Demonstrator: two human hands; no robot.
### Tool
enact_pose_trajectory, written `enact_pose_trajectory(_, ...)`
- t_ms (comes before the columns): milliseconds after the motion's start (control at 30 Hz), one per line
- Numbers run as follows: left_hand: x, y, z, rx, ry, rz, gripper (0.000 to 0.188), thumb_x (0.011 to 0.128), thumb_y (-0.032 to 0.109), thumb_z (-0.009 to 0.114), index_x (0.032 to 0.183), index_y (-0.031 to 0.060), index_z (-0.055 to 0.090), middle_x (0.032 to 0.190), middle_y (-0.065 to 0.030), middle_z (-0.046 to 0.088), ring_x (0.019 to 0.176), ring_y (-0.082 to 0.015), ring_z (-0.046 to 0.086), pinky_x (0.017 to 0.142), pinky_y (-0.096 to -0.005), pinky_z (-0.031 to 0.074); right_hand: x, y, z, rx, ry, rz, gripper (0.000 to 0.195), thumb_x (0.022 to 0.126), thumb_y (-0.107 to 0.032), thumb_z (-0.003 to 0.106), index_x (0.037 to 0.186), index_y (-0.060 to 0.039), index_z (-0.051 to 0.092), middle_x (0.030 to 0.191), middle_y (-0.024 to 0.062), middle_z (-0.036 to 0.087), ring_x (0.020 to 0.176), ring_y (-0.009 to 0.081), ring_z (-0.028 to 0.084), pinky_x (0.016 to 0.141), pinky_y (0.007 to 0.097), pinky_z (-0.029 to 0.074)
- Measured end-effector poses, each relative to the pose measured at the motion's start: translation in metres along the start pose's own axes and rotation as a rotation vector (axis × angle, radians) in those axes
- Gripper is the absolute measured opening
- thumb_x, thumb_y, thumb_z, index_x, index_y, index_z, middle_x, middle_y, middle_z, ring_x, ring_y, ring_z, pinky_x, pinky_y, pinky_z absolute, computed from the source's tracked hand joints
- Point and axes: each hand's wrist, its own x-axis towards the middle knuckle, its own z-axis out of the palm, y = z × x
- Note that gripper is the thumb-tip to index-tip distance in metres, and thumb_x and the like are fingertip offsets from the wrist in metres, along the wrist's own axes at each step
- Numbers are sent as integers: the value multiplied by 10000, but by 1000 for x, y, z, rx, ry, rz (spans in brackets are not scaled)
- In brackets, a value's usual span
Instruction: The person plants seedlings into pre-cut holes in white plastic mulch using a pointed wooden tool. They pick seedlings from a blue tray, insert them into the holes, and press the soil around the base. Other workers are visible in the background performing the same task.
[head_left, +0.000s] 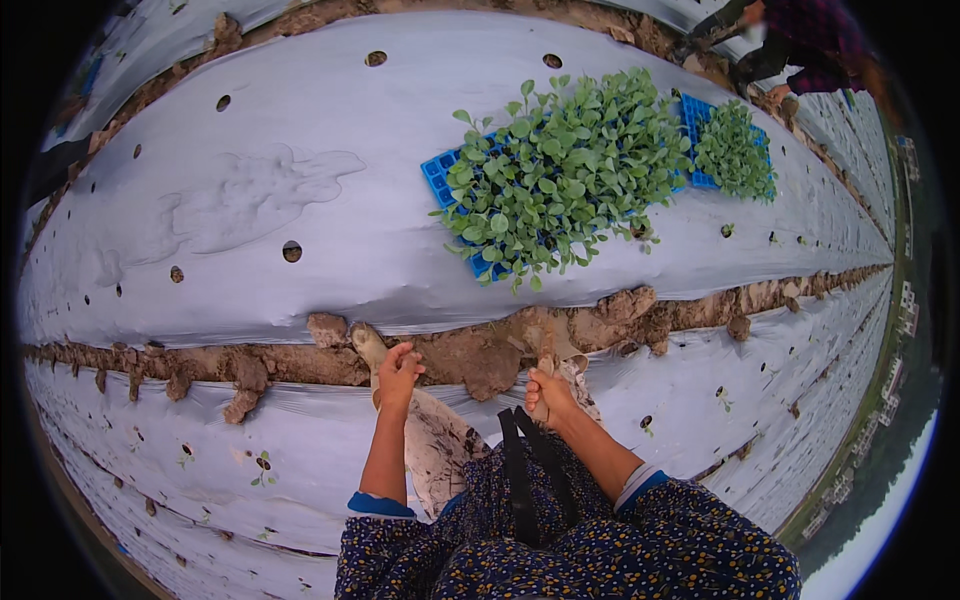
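My left hand (399, 375) hovers above the muddy furrow, close to my left boot (367, 345). Its fingers are loosely bent and apart, with nothing visible in them. My right hand (549, 394) is wrapped around the handle of a mud-coated hand tool (547, 346), which points away from me over the furrow; its exact kind cannot be told. Beyond the furrow, a blue plug tray (442, 176) full of leafy green seedlings (562, 165) rests on silvery plastic mulch film (352, 277). A smaller clump of seedlings (731, 146) sits in a second blue tray (697, 112) to its right.
Planting holes (292, 251) dot the film-covered bed. Soil clods (247, 386) line the furrow (465, 356). Behind me, young plants (262, 469) stand in holes of another bed. A person in a checked sleeve (825, 79) is at upper right; another person's arm (64, 161) reaches in at left.
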Motion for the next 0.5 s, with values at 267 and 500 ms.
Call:
enact_pose_trajectory(267, 140, -58, 117, 108, 123, -120, 289, 796, 77, 541, 1074, 21, 487, 897, -45, 551, 779, -123, 537, 661, -233, 419, 30, -10, -62, 120, 111, 24, 109, 848, -177, 485, 796, -113, 415, 562, -32, 386, 415, 88, 369, 369, 251, 343)
enact_pose_trajectory(500, 232, -72, 151, 24, -47, -142, 527, 714, 107, 663, 1179, 46, 424, 1045, -71, 530, 949, -149, 510, 812, -258, 403, 49, -23, -95, 161, 213, 26, 107, 854, -213, 486, 824, -116, 452, 564, -36, 381, 417, 81, 356, 365, 238, 321)
